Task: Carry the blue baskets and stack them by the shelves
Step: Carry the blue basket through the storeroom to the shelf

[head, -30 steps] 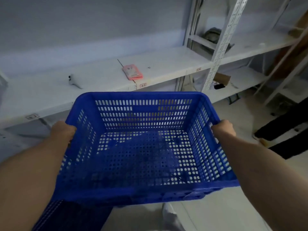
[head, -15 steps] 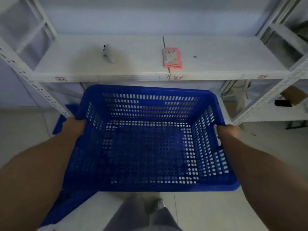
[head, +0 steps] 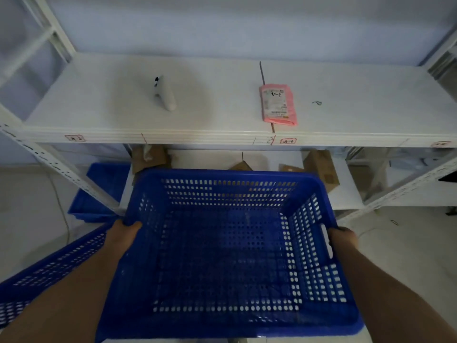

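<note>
I hold an empty blue perforated basket (head: 222, 256) level in front of me, facing the white shelves (head: 197, 138). My left hand (head: 123, 235) grips its left rim and my right hand (head: 342, 240) grips its right rim by the handle slot. A second blue basket (head: 49, 268) shows at the lower left under my left arm, partly hidden. More blue baskets (head: 99, 194) sit on the floor beside the shelf's left post.
On the upper shelf lie a white handheld device (head: 164, 94) and a pink packet (head: 278, 103). Cardboard boxes (head: 321, 167) stand on the lower shelf. A slanted white shelf post (head: 61, 167) runs down at the left. Pale floor lies on both sides.
My view has swung to face the shelf squarely and tipped downward. The basket has come lower and nearer the lower shelf, and the floor baskets at the left now show more fully.
</note>
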Tool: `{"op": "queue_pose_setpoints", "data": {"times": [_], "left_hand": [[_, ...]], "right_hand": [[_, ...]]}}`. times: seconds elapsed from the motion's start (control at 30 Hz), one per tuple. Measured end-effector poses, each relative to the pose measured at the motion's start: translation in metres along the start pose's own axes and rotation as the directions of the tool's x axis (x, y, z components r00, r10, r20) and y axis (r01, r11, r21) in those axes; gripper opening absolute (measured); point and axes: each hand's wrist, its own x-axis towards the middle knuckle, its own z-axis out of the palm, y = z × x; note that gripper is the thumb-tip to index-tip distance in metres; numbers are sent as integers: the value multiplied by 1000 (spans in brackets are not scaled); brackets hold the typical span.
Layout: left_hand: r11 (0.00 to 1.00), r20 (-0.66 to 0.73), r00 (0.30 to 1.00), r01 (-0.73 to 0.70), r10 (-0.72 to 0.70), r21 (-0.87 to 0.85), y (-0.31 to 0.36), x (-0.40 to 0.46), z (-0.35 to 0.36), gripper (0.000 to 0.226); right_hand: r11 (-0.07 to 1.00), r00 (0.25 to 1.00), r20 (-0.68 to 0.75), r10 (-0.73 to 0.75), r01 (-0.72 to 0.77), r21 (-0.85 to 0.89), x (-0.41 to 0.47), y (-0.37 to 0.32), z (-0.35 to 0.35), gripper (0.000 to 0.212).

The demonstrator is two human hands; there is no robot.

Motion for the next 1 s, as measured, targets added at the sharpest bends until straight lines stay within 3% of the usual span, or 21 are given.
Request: {"op": "queue_pose_setpoints", "data": {"times": [0.07,0.2,0.5,0.63,1.0], "left_hand": [[1000,7,1000,17,-18,22,-2,14,10,47],[999,5,999,52,-52,4,-1,39,28,39],[988,1,989,147,-147,-36,-10,94,68,62],[977,51,978,207,-204,-51,-17,108,87,62],[968,13,974,223,-226,117,-49,114,96,65]], "right_hand": [[1000,1000,-9,22,-22,-2,14,2,11,28],[996,996,21,85,-86,35,40,9,35,32],[992,992,47,116,-118,47,90,25,76,43],[983,982,62,179,-181,27,102,40,88,47],[987,988,22,155,-156,29,102,50,107,46]]}}
